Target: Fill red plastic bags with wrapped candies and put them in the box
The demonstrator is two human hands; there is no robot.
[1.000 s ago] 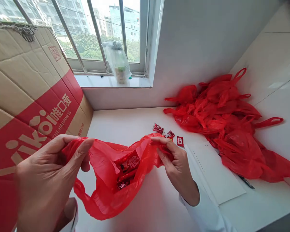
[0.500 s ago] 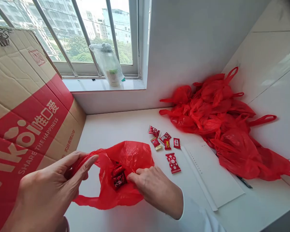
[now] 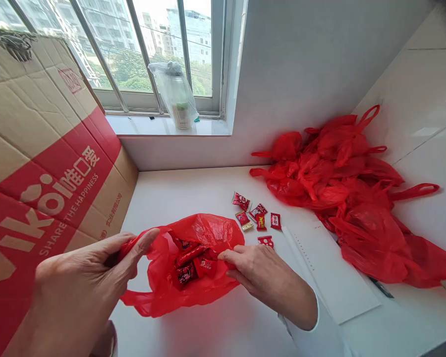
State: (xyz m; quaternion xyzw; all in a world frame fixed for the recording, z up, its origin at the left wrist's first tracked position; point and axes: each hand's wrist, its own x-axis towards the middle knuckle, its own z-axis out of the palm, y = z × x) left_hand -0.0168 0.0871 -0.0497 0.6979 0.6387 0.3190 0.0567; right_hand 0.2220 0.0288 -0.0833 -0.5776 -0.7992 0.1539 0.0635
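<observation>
A red plastic bag (image 3: 163,302) lies with its mouth spread over the white table. My left hand (image 3: 85,282) is closed around its handle at the left, thumb on top. At the right rim, my right hand (image 3: 260,267) pinches the plastic between thumb and fingers; its fingertips are partly hidden. Several wrapped candies show inside the bag, among them a dark red one (image 3: 186,273) and a bright red one (image 3: 205,267). Just beyond my right hand lie several loose candies, including a red and yellow one (image 3: 260,222) and a dotted packet (image 3: 266,241), partly covered by the hand.
Filled red bags (image 3: 319,173) are heaped against the wall at the right. A white sheet or pad (image 3: 342,282) lies beside them, with a dark pen-like object (image 3: 382,287). A large carton (image 3: 107,198) stands at the left. A bagged jar (image 3: 182,106) sits on the windowsill.
My right hand has moved from inside the bag out to its right rim. The bag's mouth is wider, and more candies show inside. The view has shifted slightly.
</observation>
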